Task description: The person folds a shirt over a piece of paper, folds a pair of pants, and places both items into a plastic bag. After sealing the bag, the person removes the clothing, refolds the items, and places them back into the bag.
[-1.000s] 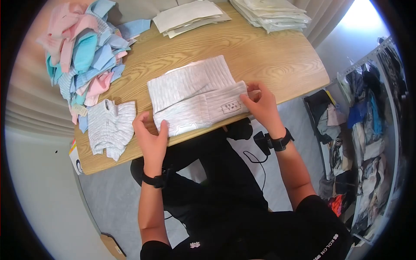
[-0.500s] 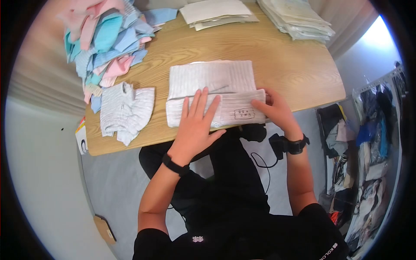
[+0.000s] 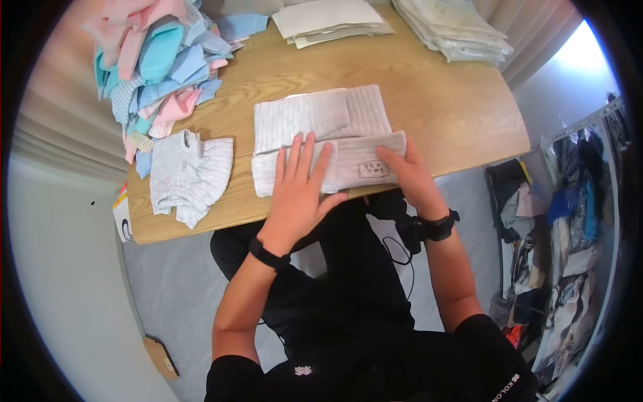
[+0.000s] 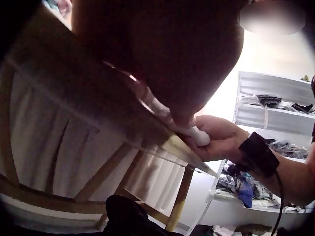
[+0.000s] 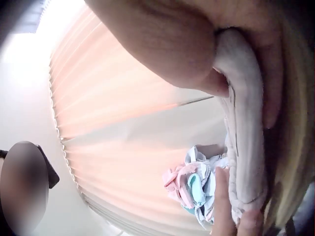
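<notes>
Here's the wooden counter (image 3: 462, 114), broad and pale, and at its far left a big loose heap of pink, blue and turquoise clothes (image 3: 161, 60), rumpled, neither hand near it; to my eye, a good deal of folding left there. In the middle, at the near edge, lies the piece in play, a pale ribbed garment (image 3: 355, 151): the near part is doubled into a neat band, the far part lies flat beyond it, so I'd call this fold partly made, not finished. Far side now, a stack of pale sheets (image 3: 328, 20), and right of that a pile of clear-wrapped packets (image 3: 452, 30), both well apart from the work. Over on the left sits a smaller pale garment (image 3: 201, 174), crumpled and by the look of it not yet folded. And the hands! Left hand (image 3: 295, 191) lies flat over the band, its fingers lightly spread; right hand (image 3: 413, 175) has the band's right end pinched, thumb on one face, fingers on the other. Just beside that thumb, the smallest detail, a dark printed mark (image 3: 372, 169), face up and uncovered.
</notes>
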Motion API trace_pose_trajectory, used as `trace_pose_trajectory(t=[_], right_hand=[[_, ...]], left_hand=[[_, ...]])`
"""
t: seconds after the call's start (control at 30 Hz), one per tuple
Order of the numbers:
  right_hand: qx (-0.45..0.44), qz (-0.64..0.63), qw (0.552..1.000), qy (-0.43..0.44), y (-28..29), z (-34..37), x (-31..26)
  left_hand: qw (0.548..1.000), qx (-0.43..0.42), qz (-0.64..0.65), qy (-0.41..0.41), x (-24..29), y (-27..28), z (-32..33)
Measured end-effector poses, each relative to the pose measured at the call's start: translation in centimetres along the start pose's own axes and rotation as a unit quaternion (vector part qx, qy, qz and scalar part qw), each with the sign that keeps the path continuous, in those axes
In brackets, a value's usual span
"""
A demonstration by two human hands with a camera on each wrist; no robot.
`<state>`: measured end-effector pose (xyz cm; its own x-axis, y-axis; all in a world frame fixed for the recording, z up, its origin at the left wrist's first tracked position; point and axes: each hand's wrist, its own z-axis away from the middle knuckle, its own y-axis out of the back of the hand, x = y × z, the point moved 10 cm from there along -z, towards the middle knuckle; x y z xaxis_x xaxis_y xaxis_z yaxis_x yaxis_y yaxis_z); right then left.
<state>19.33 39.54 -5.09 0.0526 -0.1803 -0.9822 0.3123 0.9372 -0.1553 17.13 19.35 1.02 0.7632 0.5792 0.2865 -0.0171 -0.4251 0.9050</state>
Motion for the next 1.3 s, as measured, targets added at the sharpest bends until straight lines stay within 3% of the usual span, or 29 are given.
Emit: trace_pose_trajectory(t=[0.07,0.2,0.33,0.47,0.63,0.7,0.73,0.77,0.83,0.93,1.07,1.2,1.3], right_hand=[[0.059,-0.012,0.998,-0.002,1.6,-0.1,0.2],[0.094,-0.046,0.994,0.002,7.0,-0.7,-0.2],[0.162,-0.023,0.986,-0.001,14.1,-0.5,-0.8],[0.212,-0.002,0.977,0.005,20.8,0.2,-1.8],[0.279,0.07,0.958,0.018,27.3,0.8,-3.7],[0.363,0.157,0.906,0.15,29.2,2.6,-4.8],[0.402,0.199,0.867,0.216,28.9,4.3,-5.7],[0.41,0.216,0.85,0.249,28.3,5.9,-5.9],[0.423,0.253,0.81,0.317,22.8,9.5,-7.6],[0.311,0.228,0.865,0.323,14.3,10.2,-6.5],[0.104,0.333,0.894,0.282,3.0,9.1,-5.7],[-0.053,0.331,0.91,0.243,-5.0,7.8,-4.4],[-0.072,0.368,0.88,0.291,-8.9,7.0,-4.7]], left_hand=[[1.0,0.014,-0.012,0.016,0.0,1.1,0.6],[0.994,0.033,-0.055,0.086,-1.8,3.5,3.4],[0.96,0.163,-0.074,0.217,-6.9,7.9,8.6],[0.931,0.213,-0.104,0.278,-12.8,10.2,13.8],[0.945,0.13,-0.083,0.287,-12.1,9.6,13.1],[0.951,0.118,-0.063,0.278,-10.4,9.4,12.1],[0.955,0.112,-0.052,0.271,-9.4,9.2,11.6],[0.957,0.094,0.075,0.264,-8.9,8.2,11.2],[0.913,0.057,0.326,0.238,-7.2,6.2,10.5],[0.982,0.135,0.072,0.109,-4.4,9.2,9.6],[0.981,0.026,0.004,0.194,-6.4,7.2,10.0],[0.982,-0.047,0.026,0.18,-5.5,5.9,10.3],[0.986,0.004,0.076,0.147,-6.0,6.1,10.9]])
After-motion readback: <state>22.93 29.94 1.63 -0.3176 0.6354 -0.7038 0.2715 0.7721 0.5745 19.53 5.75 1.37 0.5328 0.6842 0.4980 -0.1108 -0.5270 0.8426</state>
